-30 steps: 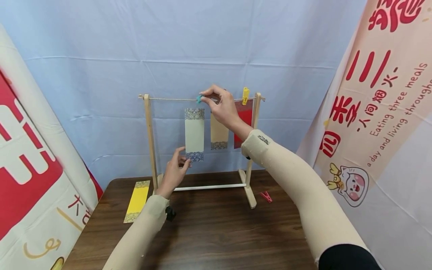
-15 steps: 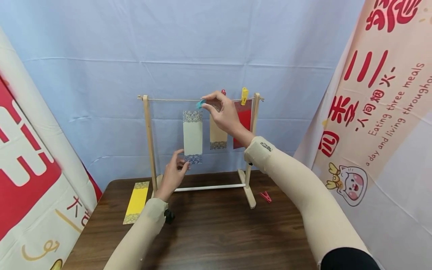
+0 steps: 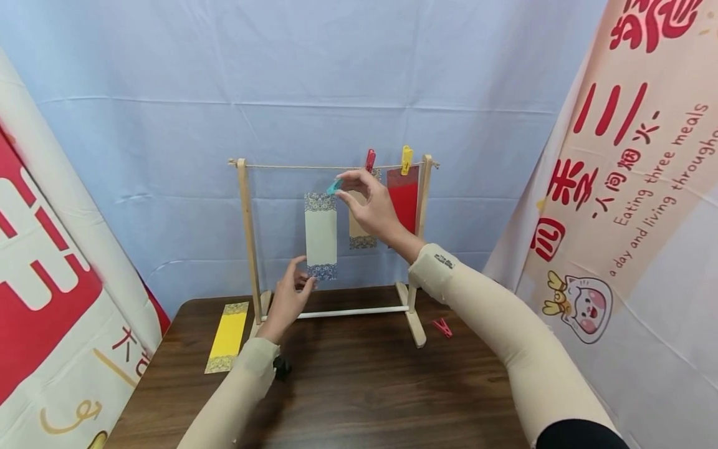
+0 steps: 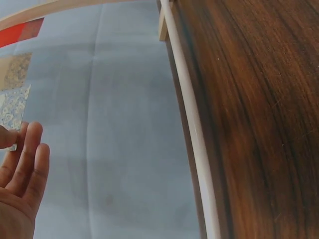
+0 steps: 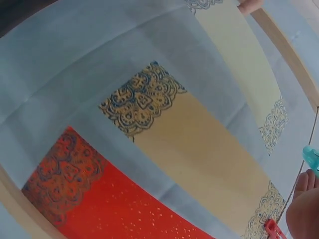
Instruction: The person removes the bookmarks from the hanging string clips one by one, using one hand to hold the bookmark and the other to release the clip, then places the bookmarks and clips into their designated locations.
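My left hand (image 3: 287,300) pinches the bottom left corner of a cream paper strip (image 3: 321,237) with a blue lace pattern at both ends. The strip stands upright, its top edge below the string (image 3: 291,166). Between thumb and fingers my right hand (image 3: 371,202) pinches a teal clothespin (image 3: 334,186), close to the strip's top right corner. In the right wrist view a gap shows between the teal clothespin (image 5: 311,157) and the strip (image 5: 249,59). Partly behind my right hand hangs a tan strip (image 3: 361,227), held on the string by a red clothespin (image 3: 371,159).
A yellow clothespin (image 3: 406,159) holds a red strip (image 3: 402,199) at the string's right end. The string spans a wooden frame (image 3: 248,231) with a white lower bar (image 3: 353,312). On the table (image 3: 359,386) lie a yellow strip (image 3: 229,337) and a pink clothespin (image 3: 442,327).
My right hand has come down from the string with the teal clothespin, uncovering the red clothespin. My left hand has lowered the cream strip slightly.
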`<act>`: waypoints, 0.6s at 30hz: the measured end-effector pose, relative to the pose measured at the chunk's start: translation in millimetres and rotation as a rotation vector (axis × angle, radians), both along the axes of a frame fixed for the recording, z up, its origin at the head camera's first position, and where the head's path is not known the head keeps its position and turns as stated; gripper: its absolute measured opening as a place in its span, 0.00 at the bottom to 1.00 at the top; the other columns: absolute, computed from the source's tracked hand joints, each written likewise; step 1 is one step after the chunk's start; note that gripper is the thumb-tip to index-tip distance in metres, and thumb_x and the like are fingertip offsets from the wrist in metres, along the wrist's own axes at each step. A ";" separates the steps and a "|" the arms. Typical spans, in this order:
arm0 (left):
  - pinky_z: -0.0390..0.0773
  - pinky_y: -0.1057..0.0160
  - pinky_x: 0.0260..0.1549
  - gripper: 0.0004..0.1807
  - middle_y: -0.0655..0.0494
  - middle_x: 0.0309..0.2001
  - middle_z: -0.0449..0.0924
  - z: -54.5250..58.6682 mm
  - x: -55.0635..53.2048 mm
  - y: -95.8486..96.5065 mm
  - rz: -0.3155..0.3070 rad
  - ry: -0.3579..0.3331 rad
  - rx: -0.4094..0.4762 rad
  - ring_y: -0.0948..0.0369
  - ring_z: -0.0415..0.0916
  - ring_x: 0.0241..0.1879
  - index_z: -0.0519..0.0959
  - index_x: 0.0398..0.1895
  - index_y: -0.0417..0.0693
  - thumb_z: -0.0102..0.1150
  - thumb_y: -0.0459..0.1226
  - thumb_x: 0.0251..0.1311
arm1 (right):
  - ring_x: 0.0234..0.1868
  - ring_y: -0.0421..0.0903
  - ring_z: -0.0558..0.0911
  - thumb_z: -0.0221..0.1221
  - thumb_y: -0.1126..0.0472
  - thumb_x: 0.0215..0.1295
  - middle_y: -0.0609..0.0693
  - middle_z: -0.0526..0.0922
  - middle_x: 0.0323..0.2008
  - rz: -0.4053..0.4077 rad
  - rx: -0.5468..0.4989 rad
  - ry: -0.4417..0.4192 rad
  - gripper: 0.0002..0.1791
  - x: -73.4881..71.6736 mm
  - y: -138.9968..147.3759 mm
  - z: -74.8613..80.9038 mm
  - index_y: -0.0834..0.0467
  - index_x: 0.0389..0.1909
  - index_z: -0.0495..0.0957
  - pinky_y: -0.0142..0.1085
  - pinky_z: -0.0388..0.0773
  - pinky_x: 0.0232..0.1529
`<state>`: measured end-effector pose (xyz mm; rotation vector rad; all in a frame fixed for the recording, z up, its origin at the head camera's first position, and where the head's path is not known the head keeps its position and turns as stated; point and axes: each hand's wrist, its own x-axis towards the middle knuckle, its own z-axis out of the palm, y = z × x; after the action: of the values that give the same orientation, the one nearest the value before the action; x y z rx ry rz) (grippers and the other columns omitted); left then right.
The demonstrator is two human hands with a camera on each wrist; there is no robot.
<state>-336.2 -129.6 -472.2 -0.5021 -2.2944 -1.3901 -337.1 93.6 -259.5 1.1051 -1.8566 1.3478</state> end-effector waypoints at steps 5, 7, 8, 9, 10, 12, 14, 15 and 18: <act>0.87 0.53 0.40 0.31 0.47 0.42 0.87 -2.7 2.4 -0.8 0.003 0.000 -0.003 0.55 0.88 0.37 0.65 0.78 0.48 0.62 0.31 0.77 | 0.54 0.67 0.84 0.67 0.77 0.68 0.71 0.81 0.54 0.007 -0.001 -0.031 0.20 2.5 2.4 -8.9 0.76 0.59 0.76 0.60 0.78 0.66; 0.87 0.54 0.40 0.30 0.46 0.41 0.88 -3.7 3.4 -0.9 0.001 -0.001 -0.004 0.56 0.87 0.37 0.65 0.78 0.48 0.62 0.31 0.77 | 0.55 0.68 0.84 0.67 0.77 0.68 0.72 0.81 0.54 0.013 0.001 -0.040 0.20 2.0 2.9 -13.5 0.76 0.59 0.76 0.60 0.78 0.65; 0.87 0.54 0.40 0.31 0.46 0.41 0.88 -4.4 3.8 -0.8 0.001 -0.003 -0.004 0.57 0.87 0.37 0.65 0.78 0.48 0.62 0.31 0.77 | 0.55 0.69 0.84 0.67 0.77 0.68 0.72 0.81 0.54 0.016 0.001 -0.042 0.21 1.1 3.0 -16.1 0.76 0.59 0.76 0.60 0.78 0.65; 0.87 0.54 0.40 0.31 0.44 0.42 0.88 -5.2 4.0 -0.8 0.000 -0.003 -0.003 0.57 0.87 0.37 0.64 0.78 0.48 0.61 0.31 0.77 | 0.55 0.69 0.84 0.67 0.77 0.68 0.72 0.81 0.54 0.019 -0.001 -0.047 0.21 -0.5 3.1 -19.0 0.76 0.59 0.76 0.60 0.78 0.65; 0.87 0.54 0.40 0.31 0.44 0.42 0.88 -5.9 4.5 -0.8 -0.001 -0.003 -0.001 0.57 0.87 0.37 0.64 0.78 0.48 0.62 0.30 0.77 | 0.55 0.68 0.84 0.67 0.77 0.68 0.72 0.81 0.54 0.020 -0.003 -0.053 0.21 -2.8 3.3 -22.2 0.76 0.60 0.76 0.60 0.79 0.65; 0.87 0.54 0.40 0.31 0.43 0.42 0.88 -7.2 5.9 -0.8 0.001 -0.001 0.001 0.56 0.87 0.37 0.64 0.78 0.47 0.62 0.30 0.77 | 0.56 0.67 0.84 0.67 0.77 0.69 0.70 0.81 0.55 0.016 -0.005 -0.063 0.22 -9.4 4.4 -30.5 0.74 0.61 0.76 0.58 0.79 0.65; 0.87 0.55 0.40 0.31 0.44 0.41 0.87 -8.2 8.0 -0.7 0.004 0.000 0.002 0.56 0.88 0.37 0.65 0.78 0.46 0.62 0.30 0.76 | 0.56 0.65 0.85 0.67 0.77 0.69 0.68 0.81 0.55 0.015 -0.009 -0.072 0.22 -17.3 6.5 -39.3 0.72 0.62 0.76 0.56 0.79 0.66; 0.87 0.55 0.39 0.31 0.44 0.41 0.87 -8.6 9.0 -0.7 0.006 0.001 0.004 0.56 0.88 0.37 0.65 0.78 0.46 0.62 0.30 0.76 | 0.57 0.65 0.85 0.67 0.77 0.69 0.67 0.81 0.55 0.016 -0.013 -0.075 0.23 -20.8 7.8 -43.5 0.71 0.63 0.76 0.56 0.79 0.66; 0.86 0.56 0.38 0.30 0.45 0.41 0.87 -9.9 11.5 -0.7 0.011 -0.001 0.007 0.54 0.88 0.37 0.65 0.77 0.46 0.62 0.30 0.76 | 0.57 0.66 0.84 0.66 0.79 0.68 0.67 0.81 0.55 0.030 -0.026 -0.074 0.23 -26.6 11.4 -53.3 0.71 0.63 0.76 0.56 0.79 0.66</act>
<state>-324.7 -130.3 -482.1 -0.4857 -2.2885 -1.3930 -363.7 105.0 -312.8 1.0869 -1.8761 1.4438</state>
